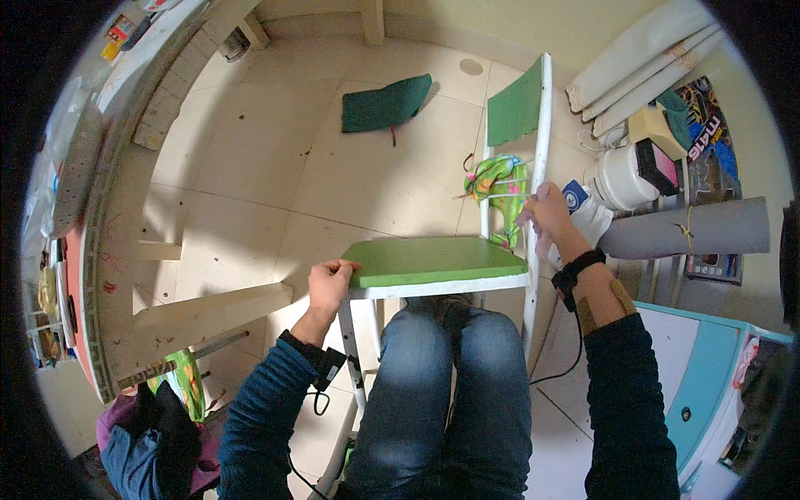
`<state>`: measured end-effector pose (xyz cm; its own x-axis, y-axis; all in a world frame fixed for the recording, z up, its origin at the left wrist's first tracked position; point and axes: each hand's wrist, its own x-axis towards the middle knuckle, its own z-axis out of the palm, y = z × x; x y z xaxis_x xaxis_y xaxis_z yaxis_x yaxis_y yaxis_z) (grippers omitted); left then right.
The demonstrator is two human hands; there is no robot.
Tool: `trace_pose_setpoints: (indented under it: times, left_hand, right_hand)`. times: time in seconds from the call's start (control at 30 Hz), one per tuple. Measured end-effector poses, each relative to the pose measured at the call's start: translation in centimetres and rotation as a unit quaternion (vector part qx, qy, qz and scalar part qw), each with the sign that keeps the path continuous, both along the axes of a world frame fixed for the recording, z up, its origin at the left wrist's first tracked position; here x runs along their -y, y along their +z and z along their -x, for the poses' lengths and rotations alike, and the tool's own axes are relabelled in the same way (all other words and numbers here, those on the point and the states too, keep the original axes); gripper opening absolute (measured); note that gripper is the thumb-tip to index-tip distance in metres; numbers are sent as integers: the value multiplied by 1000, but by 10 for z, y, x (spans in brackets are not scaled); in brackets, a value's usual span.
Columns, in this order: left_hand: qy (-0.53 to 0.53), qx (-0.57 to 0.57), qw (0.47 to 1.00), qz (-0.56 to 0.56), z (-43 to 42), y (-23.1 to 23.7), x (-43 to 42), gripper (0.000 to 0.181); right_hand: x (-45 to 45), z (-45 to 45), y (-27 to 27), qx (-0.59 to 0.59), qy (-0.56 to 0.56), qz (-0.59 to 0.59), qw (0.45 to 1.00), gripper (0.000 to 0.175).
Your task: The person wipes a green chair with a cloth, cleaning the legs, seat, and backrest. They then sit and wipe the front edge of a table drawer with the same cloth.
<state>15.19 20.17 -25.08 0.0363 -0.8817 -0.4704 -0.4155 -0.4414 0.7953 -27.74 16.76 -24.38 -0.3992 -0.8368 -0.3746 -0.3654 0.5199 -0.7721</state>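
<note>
In front of my knees stands a small chair with a green seat (437, 261), a green backrest (517, 103) and a white metal frame (541, 137). My left hand (329, 282) grips the corner of the seat, thumb and fingers closed on its edge. A crumpled pale pink cloth (530, 220) is bunched in my right hand (550, 212), against the white upright of the backrest. Just beyond that hand, a bright green patterned cloth (500, 178) hangs on the rails below the backrest. The fingertips of my right hand are partly hidden.
A dark green curved panel (386, 105) lies on the tiled floor (250, 150). A cluttered table (94, 250) runs along the left, clothes (147, 444) below it. On the right are a white bucket (615, 178), a grey roll (719, 225) and a blue-and-white cabinet (706, 375).
</note>
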Motion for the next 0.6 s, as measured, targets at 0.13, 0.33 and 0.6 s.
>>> trace_pose_setpoints:
  times: [0.13, 0.33, 0.6]
  left_hand:
    - [-3, -13, 1000, -17, 5, -20, -9, 22]
    - [4, -27, 998, -54, 7, -37, -6, 21]
    - [15, -96, 995, -34, 10, -46, 5, 19]
  right_hand:
    - [-9, 8, -27, 9, -11, -35, 999, 21]
    - [-6, 8, -46, 22, -14, -57, 998, 19]
    - [20, 18, -79, -81, 12, -29, 996, 15]
